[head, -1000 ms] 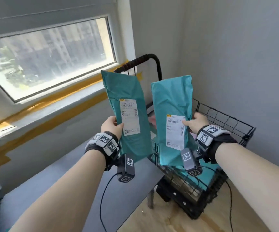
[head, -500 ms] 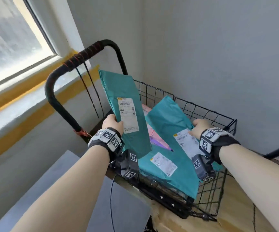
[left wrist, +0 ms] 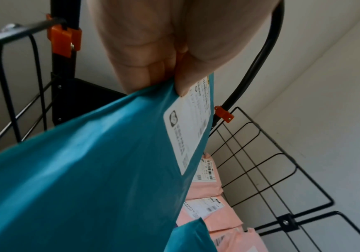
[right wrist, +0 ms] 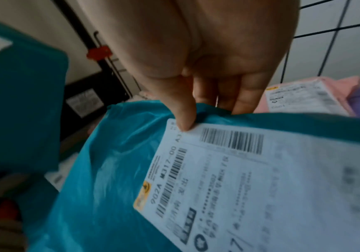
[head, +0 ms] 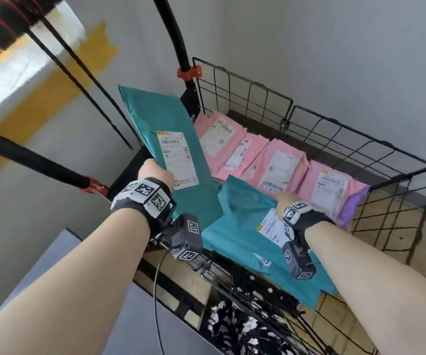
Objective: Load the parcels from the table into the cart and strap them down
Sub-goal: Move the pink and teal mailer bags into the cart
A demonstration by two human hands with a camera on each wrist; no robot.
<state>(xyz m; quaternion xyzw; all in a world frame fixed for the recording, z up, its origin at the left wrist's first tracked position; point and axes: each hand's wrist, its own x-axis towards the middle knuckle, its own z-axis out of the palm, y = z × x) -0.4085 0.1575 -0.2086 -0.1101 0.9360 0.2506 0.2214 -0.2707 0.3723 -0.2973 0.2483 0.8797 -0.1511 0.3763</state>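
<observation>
the teal parcel (head: 181,149) is smooth, slightly glossy plastic film with a matt paper label (head: 177,160); behind it, the cart (head: 334,139) is black-coated metal wire.

You hold two teal parcels (head: 181,139) (head: 245,226) over the black wire cart (head: 334,139); pink parcels (head: 278,165) lie flat inside.

Bare forearms, black wristbands (head: 140,201) with white square-coded tags, grey tagged wrist cameras (head: 187,235), thin black cable (head: 155,290)
</observation>
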